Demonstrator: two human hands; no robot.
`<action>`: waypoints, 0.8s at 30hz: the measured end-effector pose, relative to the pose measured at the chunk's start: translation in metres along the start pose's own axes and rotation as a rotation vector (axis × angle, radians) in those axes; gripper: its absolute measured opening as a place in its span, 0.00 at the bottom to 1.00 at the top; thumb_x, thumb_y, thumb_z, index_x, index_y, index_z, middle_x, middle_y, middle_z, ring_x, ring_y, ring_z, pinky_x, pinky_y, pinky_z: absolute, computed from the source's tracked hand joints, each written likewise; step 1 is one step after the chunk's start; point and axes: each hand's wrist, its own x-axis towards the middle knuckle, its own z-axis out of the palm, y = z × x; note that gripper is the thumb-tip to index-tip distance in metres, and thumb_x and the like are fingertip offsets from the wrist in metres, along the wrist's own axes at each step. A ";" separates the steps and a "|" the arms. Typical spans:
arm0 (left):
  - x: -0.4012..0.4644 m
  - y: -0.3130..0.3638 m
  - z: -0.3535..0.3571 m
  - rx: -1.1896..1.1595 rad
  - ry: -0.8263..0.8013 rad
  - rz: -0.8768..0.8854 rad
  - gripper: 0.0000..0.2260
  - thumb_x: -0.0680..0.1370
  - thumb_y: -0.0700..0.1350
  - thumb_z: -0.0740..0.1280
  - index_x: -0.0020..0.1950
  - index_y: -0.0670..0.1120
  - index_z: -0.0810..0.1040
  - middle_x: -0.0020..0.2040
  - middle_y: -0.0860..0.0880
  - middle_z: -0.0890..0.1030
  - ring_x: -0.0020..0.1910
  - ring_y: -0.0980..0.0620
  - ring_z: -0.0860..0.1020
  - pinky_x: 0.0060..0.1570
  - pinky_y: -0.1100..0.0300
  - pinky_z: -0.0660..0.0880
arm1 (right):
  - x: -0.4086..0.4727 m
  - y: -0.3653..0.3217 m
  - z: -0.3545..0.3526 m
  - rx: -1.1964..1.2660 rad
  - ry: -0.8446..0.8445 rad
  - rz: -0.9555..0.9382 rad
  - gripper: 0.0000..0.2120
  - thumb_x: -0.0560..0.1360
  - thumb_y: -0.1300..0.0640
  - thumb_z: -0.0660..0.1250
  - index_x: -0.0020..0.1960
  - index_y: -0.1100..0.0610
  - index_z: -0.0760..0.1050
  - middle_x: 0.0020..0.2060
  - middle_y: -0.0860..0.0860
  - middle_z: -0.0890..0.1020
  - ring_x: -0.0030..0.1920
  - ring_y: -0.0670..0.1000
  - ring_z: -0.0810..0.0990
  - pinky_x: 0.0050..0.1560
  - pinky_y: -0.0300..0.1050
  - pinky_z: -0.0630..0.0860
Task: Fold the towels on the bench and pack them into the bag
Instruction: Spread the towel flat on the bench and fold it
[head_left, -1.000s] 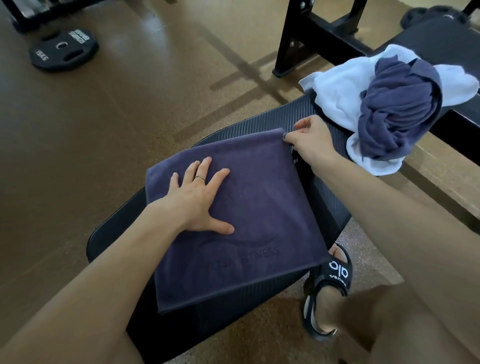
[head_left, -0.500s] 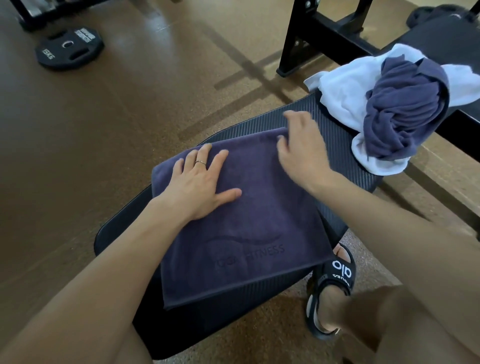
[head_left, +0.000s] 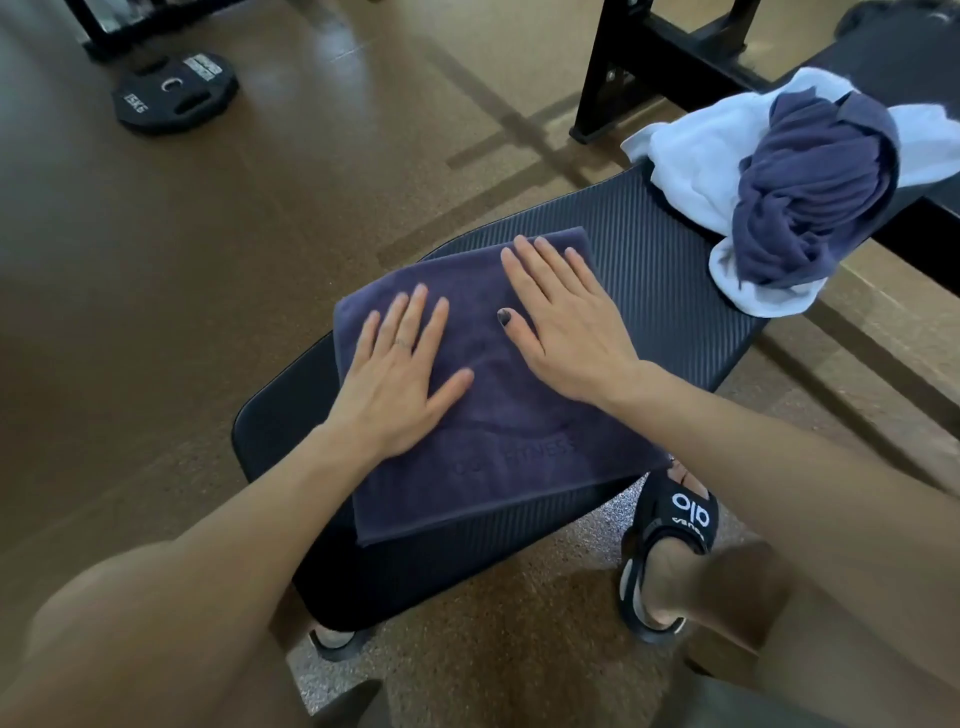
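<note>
Gym counter (head_left: 670, 291): both hands, left hand (head_left: 397, 371) and right hand (head_left: 563, 325), lie spread flat on the folded towel (head_left: 498, 431); its long axis runs toward the person.

Embossed towel lettering (head_left: 540, 453) partly unreadable, white towel (head_left: 696, 171) half buried — bench (head_left: 675, 291) cut off top right

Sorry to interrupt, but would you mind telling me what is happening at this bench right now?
A person is folding towels on a black padded gym bench. Both the left hand and the right hand lie flat, palms down, on a folded dark purple towel. Further along the bench, a crumpled white towel with a bunched dark blue towel on top waits unfolded. No bag is in view.
</note>
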 end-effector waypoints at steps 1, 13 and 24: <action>-0.009 -0.001 0.004 0.015 -0.030 0.003 0.37 0.80 0.69 0.41 0.84 0.52 0.39 0.83 0.48 0.37 0.82 0.48 0.38 0.80 0.48 0.38 | -0.008 -0.003 0.000 0.019 -0.013 -0.017 0.31 0.85 0.42 0.45 0.83 0.56 0.53 0.82 0.54 0.55 0.82 0.53 0.51 0.81 0.53 0.47; -0.100 -0.011 0.010 0.156 -0.168 0.058 0.36 0.80 0.70 0.39 0.82 0.54 0.35 0.82 0.48 0.34 0.81 0.49 0.35 0.80 0.48 0.38 | -0.103 -0.066 0.010 0.007 -0.196 -0.287 0.31 0.84 0.40 0.44 0.83 0.53 0.51 0.82 0.53 0.52 0.82 0.52 0.48 0.81 0.55 0.51; -0.120 -0.024 -0.012 0.075 -0.134 0.049 0.33 0.83 0.63 0.56 0.84 0.54 0.49 0.84 0.45 0.45 0.82 0.42 0.48 0.80 0.47 0.50 | -0.153 -0.154 0.012 0.158 -0.139 -0.289 0.37 0.78 0.40 0.59 0.81 0.58 0.58 0.79 0.56 0.64 0.79 0.56 0.61 0.78 0.55 0.60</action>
